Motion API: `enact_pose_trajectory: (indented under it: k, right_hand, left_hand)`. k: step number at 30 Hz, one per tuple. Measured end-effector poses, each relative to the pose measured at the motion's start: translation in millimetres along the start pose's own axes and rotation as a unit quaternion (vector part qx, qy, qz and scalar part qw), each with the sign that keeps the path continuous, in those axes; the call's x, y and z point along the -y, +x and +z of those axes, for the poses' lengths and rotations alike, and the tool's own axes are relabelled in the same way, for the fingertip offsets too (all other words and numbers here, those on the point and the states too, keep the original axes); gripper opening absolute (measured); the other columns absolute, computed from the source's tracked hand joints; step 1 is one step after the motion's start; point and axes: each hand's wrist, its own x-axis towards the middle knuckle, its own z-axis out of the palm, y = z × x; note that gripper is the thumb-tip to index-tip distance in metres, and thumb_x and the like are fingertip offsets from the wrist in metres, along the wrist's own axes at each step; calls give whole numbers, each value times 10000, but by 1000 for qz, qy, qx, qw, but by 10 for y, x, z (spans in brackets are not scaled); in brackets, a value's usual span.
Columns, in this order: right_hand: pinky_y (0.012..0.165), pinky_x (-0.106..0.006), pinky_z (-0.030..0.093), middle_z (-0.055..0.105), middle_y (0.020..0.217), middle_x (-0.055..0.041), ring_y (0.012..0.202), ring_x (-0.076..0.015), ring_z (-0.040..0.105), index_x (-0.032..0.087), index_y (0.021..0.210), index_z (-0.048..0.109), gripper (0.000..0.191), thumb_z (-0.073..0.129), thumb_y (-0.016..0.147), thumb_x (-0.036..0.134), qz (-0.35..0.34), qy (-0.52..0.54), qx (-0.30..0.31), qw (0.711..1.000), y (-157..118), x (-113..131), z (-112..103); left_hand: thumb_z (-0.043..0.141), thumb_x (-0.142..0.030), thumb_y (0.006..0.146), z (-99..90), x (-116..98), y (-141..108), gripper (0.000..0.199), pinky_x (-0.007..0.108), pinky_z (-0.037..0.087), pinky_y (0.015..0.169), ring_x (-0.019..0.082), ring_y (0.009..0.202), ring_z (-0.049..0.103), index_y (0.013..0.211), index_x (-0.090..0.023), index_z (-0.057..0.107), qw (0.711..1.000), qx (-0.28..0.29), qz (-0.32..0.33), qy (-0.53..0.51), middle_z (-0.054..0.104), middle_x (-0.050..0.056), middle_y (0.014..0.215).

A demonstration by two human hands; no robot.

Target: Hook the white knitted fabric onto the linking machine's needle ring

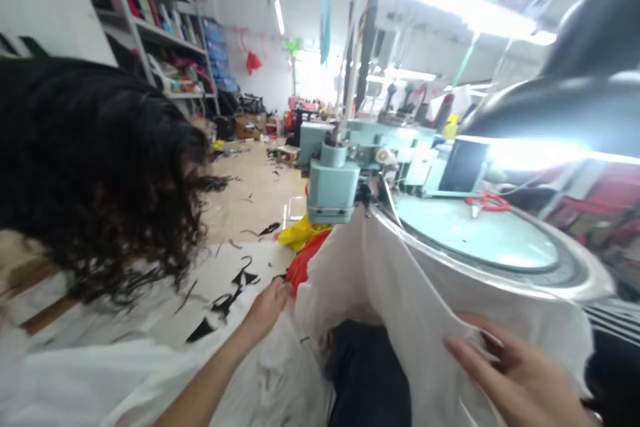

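**At the sewing machine, two hands in white cloth**

At a round steel-rimmed sewing table (pixel 475 233) in a busy workshop, a large piece of white cloth (pixel 400 300) hangs over the table's near edge and falls toward the person's lap. The left hand (pixel 267 310) is at the cloth's left side, fingers pressed together and gathered into the fabric, just beside a strip of red cloth (pixel 299 270). The right hand (pixel 515 370) is at the lower right, slightly blurred, with fingers (pixel 465 347) spread along a fold of the white cloth. Whether it is pinching the fabric, I cannot tell.

Dark-blue fabric (pixel 367 373) shows below, between the hands. A pale blue machine head (pixel 333 190) stands just past the white cloth, and red-handled scissors (pixel 487 201) lie on the far side of the table. Yellow cloth (pixel 300 233) sits beyond the red strip. To the left, a mass of dark curly hair (pixel 100 173) blocks part of the view, and black scraps (pixel 225 303) lie on a white sheet (pixel 165 287). Farther back, shelves (pixel 150 27) packed with boxes and folders line the wall.
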Motion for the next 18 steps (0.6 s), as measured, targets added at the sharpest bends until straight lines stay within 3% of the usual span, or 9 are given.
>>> enact_pose_trajectory:
  k: [2, 4, 6, 9, 13, 18]
  right_hand:
    - [620, -217, 600, 780, 835, -32, 707, -202, 746, 254, 900, 809, 259, 651, 838, 449, -43, -22, -4, 999, 100, 69, 57]
    - [748, -235, 606, 783, 973, -50, 875, -216, 752, 257, 983, 805, 269, 576, 878, 351, -74, -32, -19, 997, 158, 121, 89]
    - [817, -246, 601, 773, 1073, -64, 973, -218, 742, 240, 1059, 788, 315, 527, 886, 277, -85, -6, -16, 996, 183, 186, 120]
    - [814, -239, 605, 755, 1146, -62, 1007, -209, 735, 241, 1158, 743, 328, 553, 897, 295, -92, 36, -20, 995, 235, 336, 240]
    - [741, -243, 613, 784, 1056, -67, 839, -204, 766, 207, 1217, 715, 362, 621, 884, 312, -95, 20, -80, 992, 387, 558, 513]
    - [648, -204, 570, 791, 818, -31, 714, -182, 745, 209, 918, 803, 267, 560, 942, 316, -112, 59, -160, 979, 485, 722, 591]
  left_hand:
    - [330, -630, 956, 158, -414, -120, 554, 261, 465, 588, 170, 635, 587, 928, -175, 643, 994, 20, 86, -57, 597, 11, 692]
    - [377, -743, 883, 277, -819, -233, 650, 243, 411, 494, 139, 518, 508, 957, -160, 655, 958, 84, 135, -238, 514, -19, 616]
    - [506, -730, 843, 307, -1200, -287, 619, 239, 448, 543, 131, 555, 539, 1002, -154, 667, 907, 125, 166, -366, 531, -16, 650]
    - [660, -625, 815, 224, -1645, -219, 517, 214, 441, 549, 101, 557, 550, 990, -141, 697, 852, 151, 187, -466, 604, 11, 715]
    - [736, -633, 737, 135, -1905, -24, 541, 186, 345, 430, 68, 451, 474, 825, -101, 700, 803, 197, 164, -538, 583, 4, 617]
    - [759, -659, 690, 193, -1933, 163, 572, 173, 322, 395, 59, 417, 459, 681, -99, 643, 786, 256, 155, -542, 554, -6, 545]
